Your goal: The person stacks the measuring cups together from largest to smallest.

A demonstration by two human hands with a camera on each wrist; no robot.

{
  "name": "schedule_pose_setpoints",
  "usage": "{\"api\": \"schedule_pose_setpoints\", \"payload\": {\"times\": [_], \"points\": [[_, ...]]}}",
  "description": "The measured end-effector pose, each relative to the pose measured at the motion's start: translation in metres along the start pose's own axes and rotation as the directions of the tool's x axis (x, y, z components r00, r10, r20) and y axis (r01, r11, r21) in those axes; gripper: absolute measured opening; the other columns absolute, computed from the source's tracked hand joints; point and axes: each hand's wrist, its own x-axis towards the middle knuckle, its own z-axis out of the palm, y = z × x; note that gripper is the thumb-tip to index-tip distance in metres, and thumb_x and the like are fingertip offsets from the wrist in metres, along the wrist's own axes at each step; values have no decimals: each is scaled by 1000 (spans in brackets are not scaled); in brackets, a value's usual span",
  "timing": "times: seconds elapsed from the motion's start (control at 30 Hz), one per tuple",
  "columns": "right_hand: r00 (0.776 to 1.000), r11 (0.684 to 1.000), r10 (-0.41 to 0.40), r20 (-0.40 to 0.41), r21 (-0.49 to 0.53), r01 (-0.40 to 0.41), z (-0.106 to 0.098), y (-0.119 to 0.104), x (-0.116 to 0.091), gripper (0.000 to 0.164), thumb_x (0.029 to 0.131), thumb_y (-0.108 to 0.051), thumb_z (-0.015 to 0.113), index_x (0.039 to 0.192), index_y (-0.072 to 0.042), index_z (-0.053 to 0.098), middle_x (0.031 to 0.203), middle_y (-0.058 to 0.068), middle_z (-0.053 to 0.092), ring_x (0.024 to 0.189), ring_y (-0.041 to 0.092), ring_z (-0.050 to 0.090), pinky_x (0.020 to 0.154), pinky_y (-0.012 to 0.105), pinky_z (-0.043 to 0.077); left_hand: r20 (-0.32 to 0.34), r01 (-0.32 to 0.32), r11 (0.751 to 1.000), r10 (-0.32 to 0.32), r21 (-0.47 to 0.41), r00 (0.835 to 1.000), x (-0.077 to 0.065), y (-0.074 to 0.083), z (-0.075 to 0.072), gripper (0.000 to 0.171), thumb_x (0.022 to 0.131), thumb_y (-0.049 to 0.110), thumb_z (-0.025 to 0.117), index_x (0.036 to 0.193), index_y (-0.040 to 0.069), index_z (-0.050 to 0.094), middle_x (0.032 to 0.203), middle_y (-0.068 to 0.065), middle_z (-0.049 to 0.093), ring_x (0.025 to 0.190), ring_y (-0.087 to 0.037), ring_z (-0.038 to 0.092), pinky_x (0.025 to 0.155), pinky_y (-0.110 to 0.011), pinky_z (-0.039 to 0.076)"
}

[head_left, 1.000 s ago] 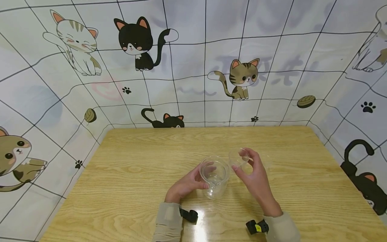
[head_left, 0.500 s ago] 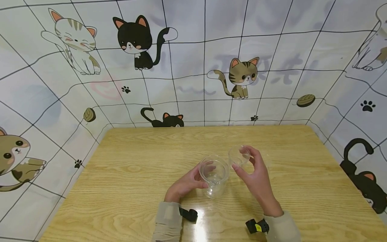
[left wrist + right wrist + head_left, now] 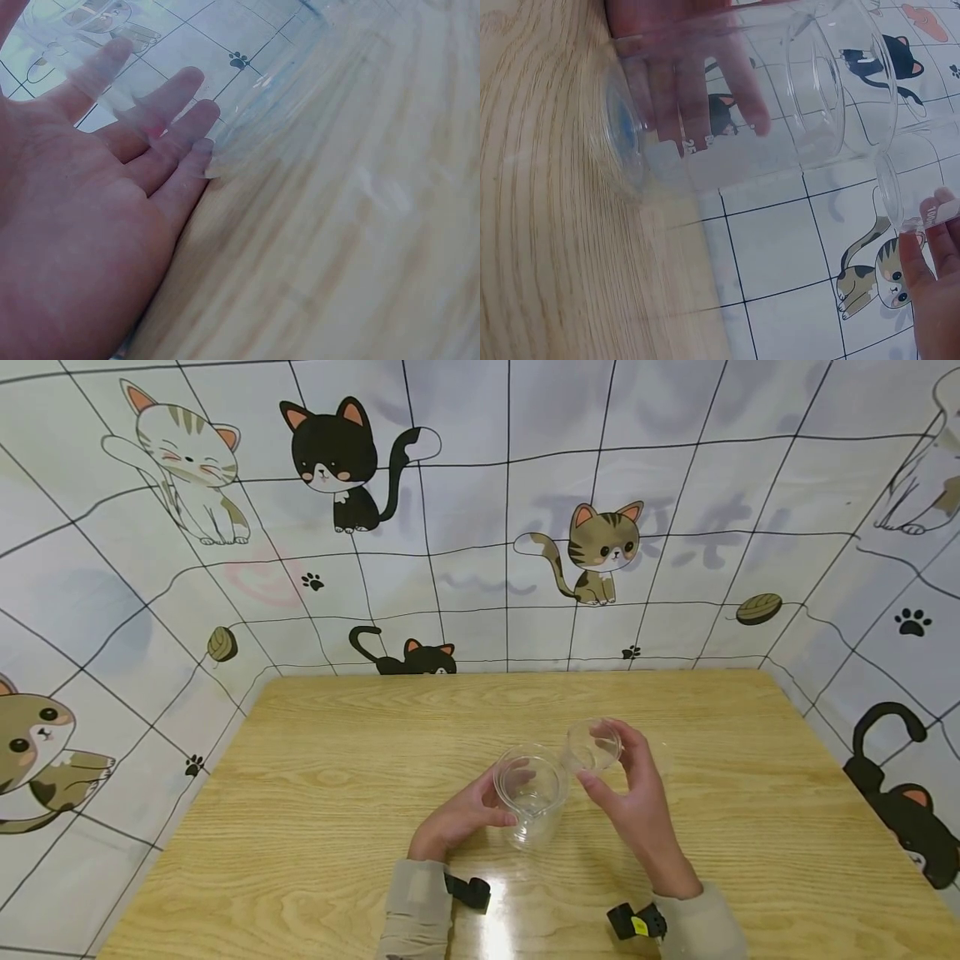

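A large clear beaker stands upright on the table. My left hand holds it from the left, thumb at the near side and fingers behind. A second rim shows inside its mouth, like a smaller beaker nested in it. In the right wrist view, white printed marks show on the large beaker. My right hand pinches a small clear beaker between thumb and fingers, tilted and raised beside the large one's rim. White marks also show on that small beaker. Its contents, if any, cannot be made out.
The wooden table spreads around both hands. Behind and beside it hangs a white gridded cloth with printed cats. A faint transparent edge shows on the table just right of my right hand; its kind is unclear.
The small beaker has risen slightly and tipped a little toward the large beaker. My left hand and the large beaker have stayed in place.
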Motion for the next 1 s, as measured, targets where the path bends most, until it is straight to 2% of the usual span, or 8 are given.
{"api": "schedule_pose_setpoints", "payload": {"times": [0.07, 0.17, 0.57, 0.8, 0.93, 1.0], "points": [[1000, 1000, -10, 6, 8, 9, 1, -1, 0, 64, 77, 6, 63, 131, 0, 31, 125, 12, 42, 116, 13, 40, 101, 25, 25, 1, 3, 1000, -3, -6, 1000, 0, 0, 0, 80, 78, 22, 69, 142, 18, 21, 143, -11, 28, 131, -27, 21, 103, -45, 20], [1000, 1000, -16, 16, 11, 15, 2, -2, -1, 64, 76, 7, 63, 132, 0, 31, 125, 13, 43, 116, 13, 40, 100, 20, 24, 4, 3, 1000, -3, -15, 1000, 0, 0, 0, 80, 78, 21, 69, 142, 18, 20, 143, -12, 28, 131, -28, 21, 103, -45, 21], [999, 999, -32, 33, 25, 31, 5, -4, -2, 64, 76, 5, 65, 131, -2, 33, 123, 13, 46, 117, 15, 40, 100, 23, 26, 16, -11, 1000, 11, -10, 1000, 1, 0, 0, 81, 78, 22, 69, 142, 15, 19, 143, -16, 25, 132, -29, 19, 103, -47, 19], [998, 999, -7, 60, 45, 5, 8, -5, -4, 64, 76, 3, 66, 131, -4, 33, 125, 12, 47, 119, 14, 39, 100, 18, 24, 3, -7, 1000, 7, -15, 1000, 1, 0, 0, 81, 78, 21, 69, 142, 15, 20, 143, -15, 26, 131, -29, 21, 103, -47, 20], [997, 998, -3, 81, 56, -1, 11, -5, -4, 65, 76, 2, 67, 131, -5, 33, 126, 12, 47, 120, 16, 39, 102, 24, 24, -6, 2, 1000, -2, -12, 1000, 1, 0, 1, 78, 78, 17, 68, 141, 19, 22, 142, -8, 29, 132, -26, 21, 103, -46, 20], [996, 998, 11, 92, 55, -16, 12, -5, -5, 65, 76, 1, 67, 131, -6, 33, 127, 10, 47, 120, 15, 39, 103, 30, 24, -10, 7, 1000, -7, -6, 1000, 1, 0, 1, 76, 79, 15, 68, 141, 21, 24, 142, -4, 30, 132, -23, 22, 104, -45, 19]]}}
